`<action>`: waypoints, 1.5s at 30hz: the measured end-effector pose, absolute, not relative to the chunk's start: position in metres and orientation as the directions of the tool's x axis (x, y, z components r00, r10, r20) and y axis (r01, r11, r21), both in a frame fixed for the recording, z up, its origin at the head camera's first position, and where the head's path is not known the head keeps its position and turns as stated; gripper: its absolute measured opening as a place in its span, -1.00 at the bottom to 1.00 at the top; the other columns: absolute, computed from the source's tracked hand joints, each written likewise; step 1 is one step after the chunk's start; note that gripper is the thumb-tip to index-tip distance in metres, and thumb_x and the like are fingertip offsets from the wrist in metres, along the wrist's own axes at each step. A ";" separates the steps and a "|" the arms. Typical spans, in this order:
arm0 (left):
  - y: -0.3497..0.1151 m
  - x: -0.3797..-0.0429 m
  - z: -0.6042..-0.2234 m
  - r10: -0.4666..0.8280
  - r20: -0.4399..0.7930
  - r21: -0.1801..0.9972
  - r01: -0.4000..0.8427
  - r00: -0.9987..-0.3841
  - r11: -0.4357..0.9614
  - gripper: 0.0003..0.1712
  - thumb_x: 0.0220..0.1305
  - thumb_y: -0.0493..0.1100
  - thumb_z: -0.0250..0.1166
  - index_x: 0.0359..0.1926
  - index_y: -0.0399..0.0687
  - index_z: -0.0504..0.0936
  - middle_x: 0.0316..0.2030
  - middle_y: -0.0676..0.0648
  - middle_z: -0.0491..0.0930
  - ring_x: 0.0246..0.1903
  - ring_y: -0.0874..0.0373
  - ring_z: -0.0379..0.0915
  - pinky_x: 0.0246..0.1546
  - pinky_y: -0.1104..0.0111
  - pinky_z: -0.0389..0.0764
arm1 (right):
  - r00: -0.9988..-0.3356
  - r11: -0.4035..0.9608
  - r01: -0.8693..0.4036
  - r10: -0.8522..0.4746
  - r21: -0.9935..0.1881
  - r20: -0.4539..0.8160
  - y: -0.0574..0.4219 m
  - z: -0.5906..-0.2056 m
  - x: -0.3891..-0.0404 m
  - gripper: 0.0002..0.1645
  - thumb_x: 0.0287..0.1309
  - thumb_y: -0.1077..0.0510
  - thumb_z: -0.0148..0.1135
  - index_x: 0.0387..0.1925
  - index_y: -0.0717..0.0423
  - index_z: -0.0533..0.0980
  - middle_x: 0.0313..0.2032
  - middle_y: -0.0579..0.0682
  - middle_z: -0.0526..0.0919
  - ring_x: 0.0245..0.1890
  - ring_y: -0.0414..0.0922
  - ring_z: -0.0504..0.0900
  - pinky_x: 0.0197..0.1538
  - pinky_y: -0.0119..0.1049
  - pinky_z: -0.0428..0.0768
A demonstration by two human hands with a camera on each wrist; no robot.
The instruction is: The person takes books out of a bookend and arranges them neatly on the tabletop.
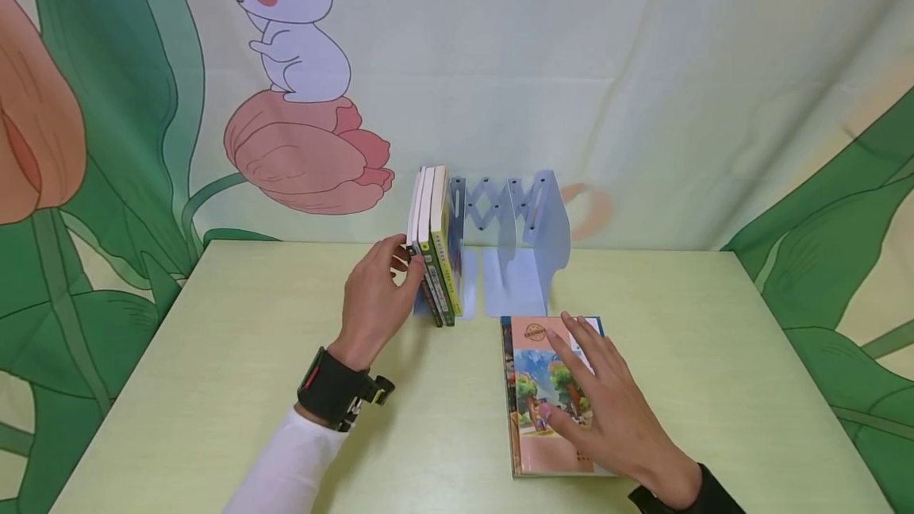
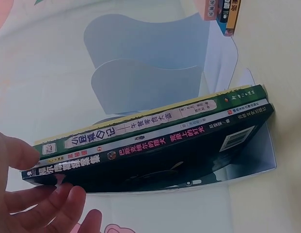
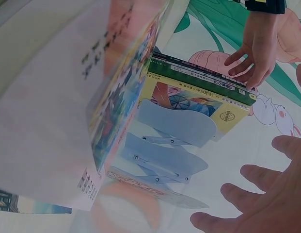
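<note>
Item, left hand (image 1: pixel 378 292): pinching the near, upper part of the standing books (image 1: pixel 444 268), thumb across the spines, fingers round the outer cover. Item, right hand (image 1: pixel 614 403): fingers spread wide, over the flat books (image 1: pixel 546 454); whether the fingertips touch the cover I cannot tell.

Item, expanding bookend (image 1: pixel 553 252): blue-grey, ahead of and between my hands, its bays toward my right hand unfilled.

Step in hand, as I judge it: steadying the row. Best done with light, even pressure, thumb low on the spines, pushing the books square against the divider beside them (a squeeze at the top alone could tip them). The right hand does well to keep clear of the row.

Orientation, standing books: just right of my left hand; long axis upright, seeming to lean a little toward that hand; spines facing me.

Orientation, flat books: on the surface (image 1: pixel 286 339), beneath my right hand; long axis running away from me toward the bookend, spines turned toward my left-hand side.
</note>
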State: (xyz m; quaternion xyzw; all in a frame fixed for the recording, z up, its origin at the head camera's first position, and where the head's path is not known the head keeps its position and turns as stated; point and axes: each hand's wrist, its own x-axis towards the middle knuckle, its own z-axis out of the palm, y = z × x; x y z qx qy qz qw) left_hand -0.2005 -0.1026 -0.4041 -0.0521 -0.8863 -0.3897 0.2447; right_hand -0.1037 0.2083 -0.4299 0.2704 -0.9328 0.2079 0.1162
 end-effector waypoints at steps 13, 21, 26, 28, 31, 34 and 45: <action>-0.098 -0.205 -0.400 -0.105 0.474 0.672 0.282 -0.874 0.685 -0.60 0.31 -0.17 0.17 0.13 -0.21 0.55 -0.27 -0.12 0.65 -0.32 0.05 0.61 -0.31 0.22 0.58 | -0.816 0.750 -0.569 -0.466 -0.337 0.341 0.209 -0.431 -0.105 0.00 0.14 -0.17 0.30 0.53 -0.20 0.06 0.55 -0.03 0.01 0.55 0.03 -0.03 0.34 0.30 0.21; -0.094 -0.209 -0.401 -0.126 0.486 0.643 0.256 -0.865 0.722 -0.63 0.25 -0.18 0.16 0.05 -0.23 0.54 -0.29 -0.12 0.65 -0.33 0.03 0.62 -0.37 0.21 0.58 | -0.819 0.748 -0.566 -0.464 -0.347 0.336 0.208 -0.431 -0.104 0.00 0.15 -0.17 0.31 0.53 -0.23 0.05 0.56 -0.06 0.00 0.55 0.06 0.00 0.31 0.30 0.26; -0.092 -0.211 -0.402 -0.133 0.507 0.620 0.253 -0.852 0.742 -0.64 0.25 -0.17 0.15 0.03 -0.24 0.54 -0.30 -0.12 0.64 -0.36 0.05 0.61 -0.41 0.21 0.57 | -0.822 0.751 -0.562 -0.462 -0.347 0.332 0.208 -0.430 -0.104 0.01 0.15 -0.18 0.31 0.53 -0.26 0.04 0.55 -0.04 0.02 0.54 0.09 0.02 0.30 0.31 0.28; -0.092 -0.211 -0.402 -0.132 0.516 0.613 0.258 -0.846 0.747 -0.65 0.26 -0.17 0.15 0.01 -0.24 0.55 -0.32 -0.11 0.63 -0.37 0.06 0.61 -0.42 0.21 0.57 | -0.823 0.752 -0.561 -0.461 -0.346 0.332 0.208 -0.431 -0.104 0.01 0.15 -0.18 0.30 0.53 -0.26 0.04 0.55 -0.03 0.03 0.53 0.09 0.03 0.30 0.31 0.29; -0.091 -0.212 -0.402 -0.128 0.524 0.604 0.261 -0.842 0.753 -0.67 0.28 -0.16 0.15 0.00 -0.24 0.56 -0.33 -0.11 0.62 -0.37 0.06 0.61 -0.42 0.21 0.58 | -0.823 0.754 -0.560 -0.460 -0.344 0.333 0.208 -0.432 -0.105 0.00 0.15 -0.18 0.30 0.53 -0.26 0.04 0.55 -0.03 0.03 0.53 0.08 0.03 0.28 0.31 0.31; -0.091 -0.213 -0.403 -0.126 0.525 0.594 0.257 -0.841 0.762 -0.67 0.31 -0.15 0.16 0.01 -0.25 0.58 -0.34 -0.11 0.62 -0.39 0.06 0.61 -0.43 0.22 0.57 | -0.824 0.755 -0.559 -0.459 -0.344 0.330 0.208 -0.433 -0.105 -0.01 0.16 -0.18 0.30 0.53 -0.27 0.04 0.55 -0.04 0.02 0.54 0.05 0.02 0.27 0.30 0.33; -0.089 -0.216 -0.402 -0.082 0.475 0.561 0.229 -0.876 0.795 -0.64 0.42 -0.03 0.13 -0.06 -0.26 0.60 -0.58 -0.05 0.59 -0.66 0.14 0.44 -0.64 0.37 0.30 | -0.830 0.760 -0.549 -0.448 -0.348 0.331 0.209 -0.435 -0.104 -0.03 0.17 -0.20 0.27 0.52 -0.31 0.05 0.55 -0.09 0.01 0.52 0.05 0.07 0.09 0.24 0.53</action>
